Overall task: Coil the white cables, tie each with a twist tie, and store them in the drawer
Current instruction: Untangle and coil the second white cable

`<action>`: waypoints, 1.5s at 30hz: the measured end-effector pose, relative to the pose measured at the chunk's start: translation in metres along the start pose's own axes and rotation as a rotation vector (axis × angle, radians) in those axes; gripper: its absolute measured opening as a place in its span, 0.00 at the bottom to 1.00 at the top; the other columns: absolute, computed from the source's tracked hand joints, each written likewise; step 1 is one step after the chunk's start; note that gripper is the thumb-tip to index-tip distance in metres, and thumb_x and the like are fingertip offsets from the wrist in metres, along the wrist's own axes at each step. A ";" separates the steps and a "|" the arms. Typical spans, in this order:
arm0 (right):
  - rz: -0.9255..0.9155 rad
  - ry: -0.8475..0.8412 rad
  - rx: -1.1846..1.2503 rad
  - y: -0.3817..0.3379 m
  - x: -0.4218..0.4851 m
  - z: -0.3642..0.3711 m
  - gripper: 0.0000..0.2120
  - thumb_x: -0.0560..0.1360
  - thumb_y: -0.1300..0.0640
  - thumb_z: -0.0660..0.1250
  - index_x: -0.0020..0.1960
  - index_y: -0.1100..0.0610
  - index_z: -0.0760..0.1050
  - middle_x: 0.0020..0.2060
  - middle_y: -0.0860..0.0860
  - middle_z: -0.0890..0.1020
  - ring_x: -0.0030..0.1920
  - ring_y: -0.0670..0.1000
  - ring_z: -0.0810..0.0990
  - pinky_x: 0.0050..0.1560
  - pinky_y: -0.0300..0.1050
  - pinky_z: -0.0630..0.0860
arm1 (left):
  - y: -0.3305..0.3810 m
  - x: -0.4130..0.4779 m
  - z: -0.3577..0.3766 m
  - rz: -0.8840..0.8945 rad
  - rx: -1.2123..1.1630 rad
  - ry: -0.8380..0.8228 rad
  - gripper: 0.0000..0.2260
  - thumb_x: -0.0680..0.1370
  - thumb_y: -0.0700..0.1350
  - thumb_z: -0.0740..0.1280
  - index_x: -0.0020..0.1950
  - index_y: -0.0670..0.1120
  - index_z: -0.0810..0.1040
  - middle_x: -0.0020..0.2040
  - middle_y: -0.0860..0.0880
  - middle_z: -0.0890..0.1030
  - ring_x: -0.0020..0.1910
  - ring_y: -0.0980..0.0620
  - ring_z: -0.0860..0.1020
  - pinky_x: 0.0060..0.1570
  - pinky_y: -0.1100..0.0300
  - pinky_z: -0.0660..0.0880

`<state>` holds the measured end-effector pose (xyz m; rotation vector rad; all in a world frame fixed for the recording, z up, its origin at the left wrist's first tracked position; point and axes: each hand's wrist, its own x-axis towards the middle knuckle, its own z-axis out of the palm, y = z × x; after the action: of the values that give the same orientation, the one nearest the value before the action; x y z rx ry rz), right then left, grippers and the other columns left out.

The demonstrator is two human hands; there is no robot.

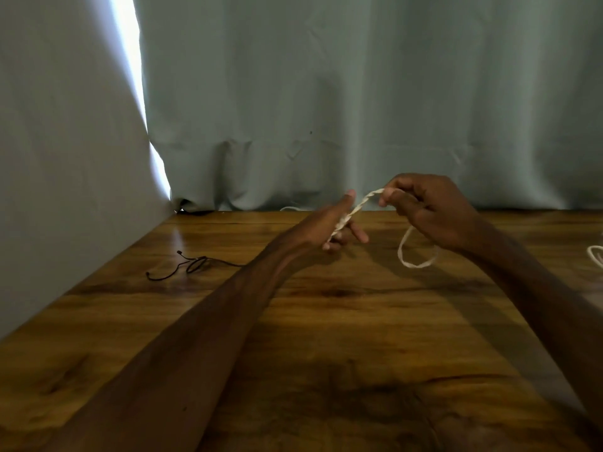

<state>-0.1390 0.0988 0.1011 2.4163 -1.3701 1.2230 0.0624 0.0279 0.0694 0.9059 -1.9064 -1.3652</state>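
Farthest left, a thin dark twist tie (192, 265) lies loose on the wooden desk (326, 337), near the pale curtain (326, 93). Next, the left hand (329, 223), raised above the desk, curls its fingers round one end of a white cable (359, 207), thumb held straight. A twisted stretch of it runs up to the right hand (430, 210), which pinches it at the fingertips; a loop (414, 261) hangs below. A second white cable (597, 254) lies at the right edge.
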 end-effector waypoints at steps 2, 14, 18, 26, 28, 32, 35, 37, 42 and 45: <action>-0.037 0.085 -0.086 0.009 -0.001 -0.002 0.10 0.84 0.54 0.63 0.50 0.52 0.83 0.36 0.42 0.80 0.35 0.44 0.78 0.36 0.38 0.69 | 0.008 -0.003 0.009 -0.117 -0.064 -0.233 0.41 0.83 0.67 0.44 0.46 0.33 0.79 0.21 0.53 0.66 0.16 0.58 0.60 0.17 0.67 0.56; 0.086 -0.094 -0.104 0.023 -0.014 0.026 0.12 0.81 0.47 0.58 0.52 0.52 0.78 0.41 0.52 0.85 0.40 0.57 0.83 0.43 0.53 0.79 | 0.033 -0.012 0.023 0.069 -0.532 -0.595 0.16 0.87 0.48 0.52 0.43 0.47 0.71 0.23 0.58 0.62 0.17 0.61 0.61 0.23 0.64 0.51; 0.048 -0.302 -0.149 0.017 -0.016 0.053 0.11 0.77 0.61 0.65 0.57 0.62 0.80 0.53 0.56 0.84 0.49 0.53 0.82 0.47 0.47 0.78 | 0.032 -0.009 0.034 0.123 -0.732 -0.509 0.14 0.87 0.44 0.54 0.55 0.42 0.78 0.26 0.56 0.68 0.20 0.59 0.66 0.27 0.65 0.54; 0.085 -0.464 -0.218 -0.019 -0.019 0.074 0.04 0.79 0.57 0.66 0.45 0.53 0.76 0.40 0.49 0.82 0.39 0.47 0.79 0.41 0.46 0.75 | 0.030 0.002 0.026 0.209 -0.804 0.106 0.09 0.84 0.37 0.60 0.58 0.35 0.78 0.38 0.51 0.83 0.30 0.58 0.78 0.31 0.69 0.73; 0.057 -0.465 -0.229 -0.026 -0.019 0.077 0.06 0.79 0.54 0.65 0.48 0.55 0.79 0.43 0.51 0.83 0.42 0.51 0.81 0.45 0.52 0.79 | 0.024 0.005 0.018 0.210 -0.802 0.239 0.08 0.84 0.35 0.60 0.51 0.36 0.79 0.35 0.49 0.84 0.30 0.57 0.82 0.31 0.69 0.76; 0.018 -0.341 -0.361 -0.025 -0.014 0.080 0.16 0.80 0.43 0.61 0.45 0.54 0.79 0.38 0.49 0.83 0.39 0.51 0.83 0.37 0.49 0.70 | 0.015 0.009 -0.001 0.210 -0.818 0.353 0.09 0.84 0.34 0.58 0.49 0.36 0.77 0.34 0.49 0.85 0.32 0.54 0.85 0.31 0.68 0.78; 0.072 -0.329 -0.309 -0.021 -0.010 0.069 0.24 0.75 0.35 0.54 0.46 0.51 0.81 0.39 0.48 0.83 0.39 0.51 0.83 0.40 0.50 0.79 | 0.011 0.012 -0.014 0.222 -0.778 0.434 0.08 0.85 0.33 0.58 0.54 0.34 0.76 0.35 0.48 0.85 0.31 0.53 0.85 0.31 0.67 0.78; 0.079 -0.341 -0.293 -0.022 -0.006 0.054 0.19 0.79 0.42 0.59 0.44 0.52 0.83 0.39 0.50 0.84 0.40 0.52 0.82 0.42 0.53 0.80 | 0.006 0.015 -0.022 0.230 -0.658 0.471 0.11 0.85 0.34 0.56 0.65 0.32 0.72 0.38 0.47 0.85 0.33 0.52 0.85 0.33 0.66 0.78; 0.157 -0.302 -0.036 -0.033 -0.001 0.034 0.16 0.82 0.50 0.66 0.37 0.51 0.83 0.25 0.49 0.79 0.25 0.44 0.71 0.31 0.43 0.67 | -0.012 0.017 -0.026 0.236 -0.264 0.423 0.15 0.87 0.38 0.51 0.72 0.33 0.66 0.43 0.44 0.83 0.32 0.55 0.84 0.36 0.68 0.79; 0.267 -0.294 0.068 -0.038 0.000 0.029 0.16 0.82 0.51 0.67 0.38 0.55 0.84 0.25 0.53 0.75 0.23 0.46 0.67 0.27 0.42 0.64 | -0.017 0.014 -0.021 0.257 0.019 0.377 0.13 0.87 0.39 0.52 0.69 0.38 0.68 0.41 0.47 0.83 0.33 0.57 0.83 0.37 0.67 0.78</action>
<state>-0.0933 0.1081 0.0921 2.6072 -1.8107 1.0055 0.0743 0.0015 0.0599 0.8267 -1.6781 -0.9510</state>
